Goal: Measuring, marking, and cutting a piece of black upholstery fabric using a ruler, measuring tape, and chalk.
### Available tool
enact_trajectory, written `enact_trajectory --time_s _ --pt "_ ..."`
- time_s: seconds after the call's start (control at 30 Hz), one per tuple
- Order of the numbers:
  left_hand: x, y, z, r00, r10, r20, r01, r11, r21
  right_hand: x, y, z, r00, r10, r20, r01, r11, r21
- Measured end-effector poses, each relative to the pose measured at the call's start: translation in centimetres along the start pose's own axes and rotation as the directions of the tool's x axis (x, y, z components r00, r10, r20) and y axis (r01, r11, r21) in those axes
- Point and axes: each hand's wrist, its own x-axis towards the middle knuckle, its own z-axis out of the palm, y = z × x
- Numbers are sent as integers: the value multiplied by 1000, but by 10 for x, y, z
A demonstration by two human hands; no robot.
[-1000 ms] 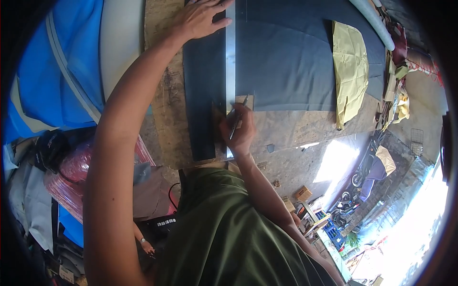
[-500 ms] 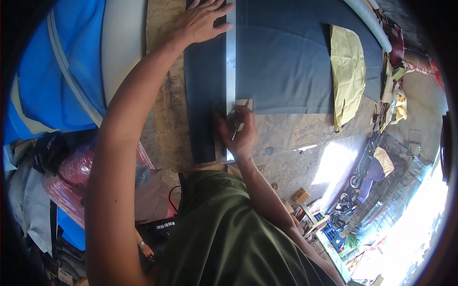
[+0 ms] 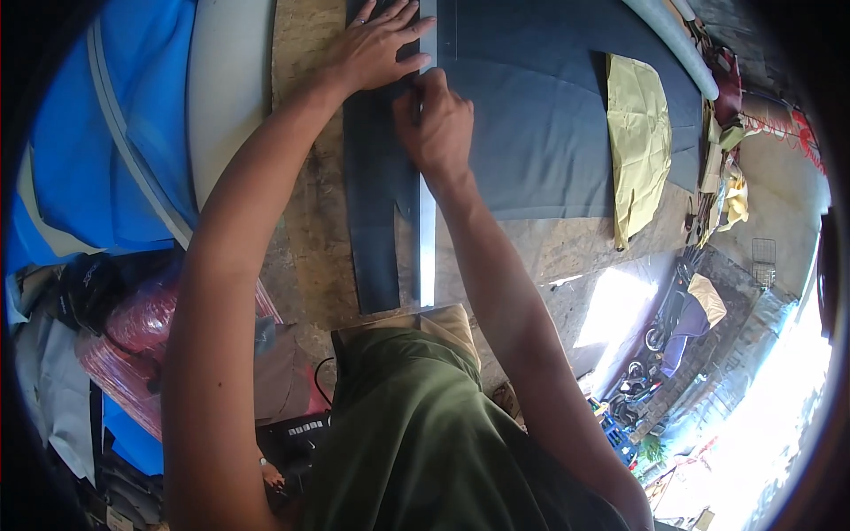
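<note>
One yellow paper (image 3: 637,146) lies partly over the black cloth (image 3: 531,150), right of the ruler (image 3: 428,248) lying across it. The left hand (image 3: 381,49) is spread at the ruler; the right hand (image 3: 437,124) curls, seemingly round a pen its fingers hide. The ruler's far end is cut off.

A stained wooden table (image 3: 305,199) carries a wide black sheet (image 3: 531,133). On the left, a black strip (image 3: 376,239) reaches toward the near edge. A silvery ruler (image 3: 428,257) and creased yellow paper (image 3: 639,146) cross the sheet's near edge onto bare wood.
</note>
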Motion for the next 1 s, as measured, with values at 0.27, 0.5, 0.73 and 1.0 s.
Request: enact_trajectory --time_s 0.27,0.5,0.73,1.0 --pt "6 5 -8 995 -29 91 33 999 -42 -55 -23 -41 956 210 205 -222 974 37" --pt "3 2 -11 988 -56 142 61 998 -32 -163 -47 -86 869 359 340 -393 919 35" --pt "28 19 -34 784 -235 574 389 907 -161 -171 -35 -86 949 303 90 -313 939 141" --pt "12 -41 -29 945 -131 298 174 977 -122 -173 23 -75 987 160 -16 -155 970 187"
